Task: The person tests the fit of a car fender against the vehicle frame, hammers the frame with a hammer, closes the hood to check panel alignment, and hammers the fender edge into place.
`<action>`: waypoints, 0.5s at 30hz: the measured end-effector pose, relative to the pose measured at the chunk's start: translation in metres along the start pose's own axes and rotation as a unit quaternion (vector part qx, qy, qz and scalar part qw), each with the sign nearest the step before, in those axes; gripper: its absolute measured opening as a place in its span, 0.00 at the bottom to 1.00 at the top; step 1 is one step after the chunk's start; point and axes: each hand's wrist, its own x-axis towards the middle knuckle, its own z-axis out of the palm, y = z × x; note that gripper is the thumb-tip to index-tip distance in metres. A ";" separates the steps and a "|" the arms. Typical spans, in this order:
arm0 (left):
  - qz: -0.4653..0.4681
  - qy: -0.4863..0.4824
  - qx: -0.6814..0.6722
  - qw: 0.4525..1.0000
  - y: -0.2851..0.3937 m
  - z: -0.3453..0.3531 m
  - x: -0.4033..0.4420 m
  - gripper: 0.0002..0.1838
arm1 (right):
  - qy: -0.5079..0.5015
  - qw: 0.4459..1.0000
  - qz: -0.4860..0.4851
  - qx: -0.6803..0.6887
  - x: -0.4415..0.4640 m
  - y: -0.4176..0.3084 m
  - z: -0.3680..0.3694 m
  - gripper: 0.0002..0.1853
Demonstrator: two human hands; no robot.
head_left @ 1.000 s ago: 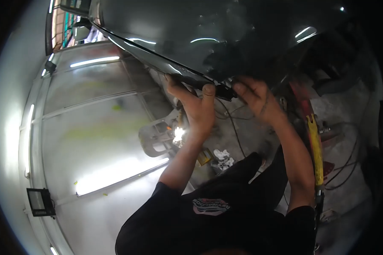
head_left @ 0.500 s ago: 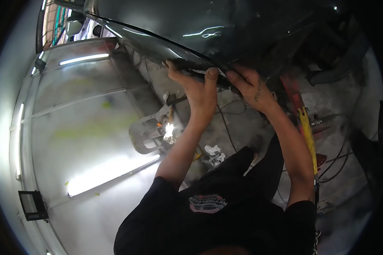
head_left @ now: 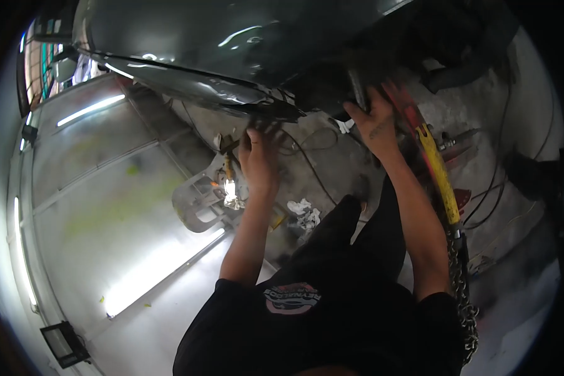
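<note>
A dark, glossy car body panel fills the top of the view; its lower corner looks crumpled and torn. My left hand is just below this corner, thumb raised, fingers apart and blurred. Nothing shows in it, and I cannot tell whether the fingertips touch the panel. Right of the corner, my right hand is closed around the lower end of a narrow grey bar-like piece, thumb on one side and fingers on the other. The upper end of that piece fades into shadow.
A red and yellow bar with a chain stands along my right side. A lit work lamp glows by a grey metal frame. Crumpled paper and cables lie on the floor. Tube lights line the left wall.
My left hand has come down and left, away from the panel edge. My right hand has parted from it and now grips the grey piece. The view has shifted.
</note>
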 end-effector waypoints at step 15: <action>-0.043 -0.131 -0.218 0.966 -0.033 0.023 0.023 0.31 | 0.041 0.998 0.007 -0.036 0.001 -0.004 0.006 0.19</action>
